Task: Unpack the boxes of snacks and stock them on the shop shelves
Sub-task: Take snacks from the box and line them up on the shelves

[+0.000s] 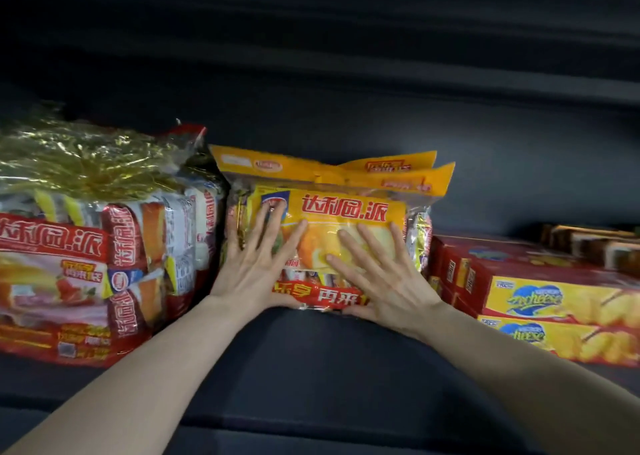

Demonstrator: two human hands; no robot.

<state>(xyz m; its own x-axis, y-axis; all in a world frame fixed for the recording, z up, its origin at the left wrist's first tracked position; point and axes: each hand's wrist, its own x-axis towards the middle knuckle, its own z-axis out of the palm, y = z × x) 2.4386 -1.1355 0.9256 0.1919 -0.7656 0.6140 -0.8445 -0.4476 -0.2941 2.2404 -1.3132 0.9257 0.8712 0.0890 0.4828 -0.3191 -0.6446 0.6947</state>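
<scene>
A yellow bag of snack pies [343,191] stands upright on the dark shelf [311,361], with at least one more like it behind. My left hand [258,264] lies flat against the bag's left front, fingers spread and straight. Beside it, my right hand [377,274] presses flat on the right front, fingers also straight. Both palms are low on the bag, near its red bottom strip.
A large red bag of snack pies [86,257] with a gold top stands directly left of the yellow bag. Stacked red and yellow biscuit boxes [540,298] lie on the right. The underside of the shelf above [346,38] is dark.
</scene>
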